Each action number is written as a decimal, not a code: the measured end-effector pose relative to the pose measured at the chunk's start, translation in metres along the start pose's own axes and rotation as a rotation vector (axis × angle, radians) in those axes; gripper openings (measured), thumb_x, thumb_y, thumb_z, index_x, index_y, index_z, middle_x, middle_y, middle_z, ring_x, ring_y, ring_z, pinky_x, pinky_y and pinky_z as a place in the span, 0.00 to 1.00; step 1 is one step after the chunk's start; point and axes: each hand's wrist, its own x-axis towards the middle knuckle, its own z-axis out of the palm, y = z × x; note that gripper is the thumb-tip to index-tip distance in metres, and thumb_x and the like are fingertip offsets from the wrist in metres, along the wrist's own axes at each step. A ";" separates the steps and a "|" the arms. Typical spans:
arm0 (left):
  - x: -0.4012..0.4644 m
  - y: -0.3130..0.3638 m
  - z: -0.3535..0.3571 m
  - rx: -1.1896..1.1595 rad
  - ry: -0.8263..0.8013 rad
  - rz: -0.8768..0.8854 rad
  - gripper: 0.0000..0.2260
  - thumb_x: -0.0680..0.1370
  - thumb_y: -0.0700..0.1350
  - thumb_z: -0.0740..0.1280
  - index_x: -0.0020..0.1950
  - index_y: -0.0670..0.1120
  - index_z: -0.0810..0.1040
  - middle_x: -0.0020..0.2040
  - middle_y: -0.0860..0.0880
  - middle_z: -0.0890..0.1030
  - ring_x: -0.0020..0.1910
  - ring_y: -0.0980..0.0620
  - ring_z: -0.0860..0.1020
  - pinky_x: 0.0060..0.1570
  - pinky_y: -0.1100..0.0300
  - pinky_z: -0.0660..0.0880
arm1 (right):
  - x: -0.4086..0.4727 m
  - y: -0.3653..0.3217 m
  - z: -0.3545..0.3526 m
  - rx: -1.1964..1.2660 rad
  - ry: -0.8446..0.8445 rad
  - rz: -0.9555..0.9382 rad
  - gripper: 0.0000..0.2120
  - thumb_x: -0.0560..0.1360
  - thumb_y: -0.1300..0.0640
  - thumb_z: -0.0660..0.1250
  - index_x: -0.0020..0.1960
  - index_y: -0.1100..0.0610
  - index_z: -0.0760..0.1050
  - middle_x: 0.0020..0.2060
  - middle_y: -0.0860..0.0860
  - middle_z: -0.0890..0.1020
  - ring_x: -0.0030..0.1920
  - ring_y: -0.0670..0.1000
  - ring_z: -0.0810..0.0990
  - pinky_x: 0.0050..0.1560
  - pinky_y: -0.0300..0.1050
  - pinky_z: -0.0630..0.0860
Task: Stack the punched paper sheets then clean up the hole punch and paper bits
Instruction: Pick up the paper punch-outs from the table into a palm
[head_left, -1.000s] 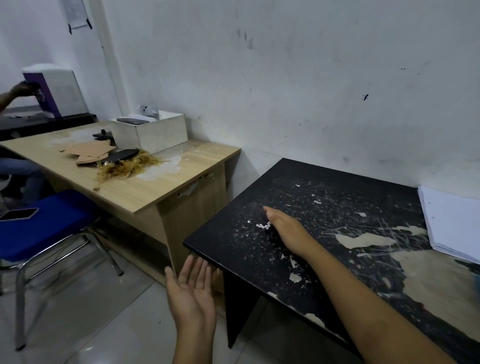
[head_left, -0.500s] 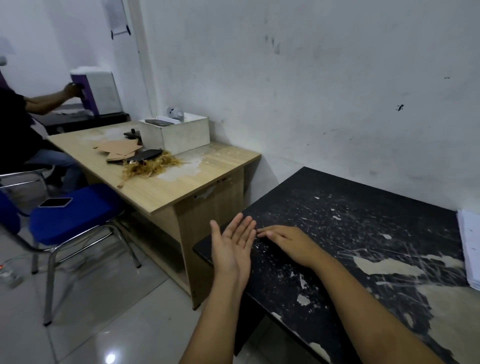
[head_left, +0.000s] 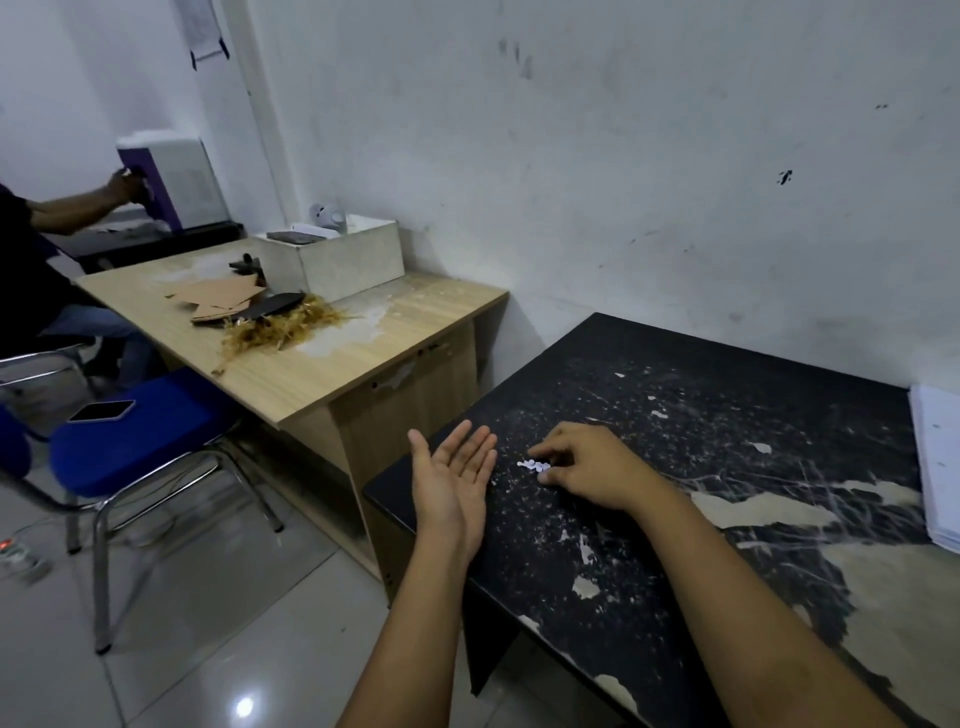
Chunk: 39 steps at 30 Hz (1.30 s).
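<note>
Now the right hand (head_left: 592, 467) curls its fingers, raking a small cluster of white round paper bits (head_left: 532, 465) along the scratched black tabletop (head_left: 727, 426); half a second ago it lay flat. The left hand (head_left: 457, 475), spread palm-up, waits just beside them at the table edge to catch the sweep.
</note>
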 end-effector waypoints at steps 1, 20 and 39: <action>0.000 0.000 0.000 -0.004 0.000 -0.003 0.32 0.81 0.64 0.52 0.65 0.38 0.75 0.62 0.37 0.79 0.63 0.41 0.77 0.67 0.49 0.70 | 0.002 -0.005 0.004 -0.033 0.008 -0.012 0.16 0.75 0.56 0.73 0.62 0.50 0.81 0.55 0.44 0.79 0.53 0.44 0.77 0.58 0.36 0.71; 0.003 0.005 -0.007 -0.126 -0.058 -0.109 0.34 0.80 0.66 0.53 0.64 0.37 0.75 0.62 0.34 0.78 0.64 0.39 0.76 0.70 0.47 0.68 | 0.002 -0.045 0.003 0.232 0.200 0.055 0.04 0.75 0.60 0.71 0.45 0.52 0.82 0.41 0.45 0.82 0.41 0.41 0.78 0.40 0.34 0.70; 0.010 0.005 -0.016 -0.211 -0.222 -0.303 0.33 0.82 0.61 0.52 0.60 0.31 0.78 0.59 0.33 0.79 0.59 0.40 0.77 0.75 0.50 0.61 | 0.004 -0.087 0.018 0.278 0.180 -0.072 0.04 0.74 0.59 0.73 0.44 0.50 0.85 0.40 0.45 0.85 0.40 0.39 0.82 0.44 0.33 0.78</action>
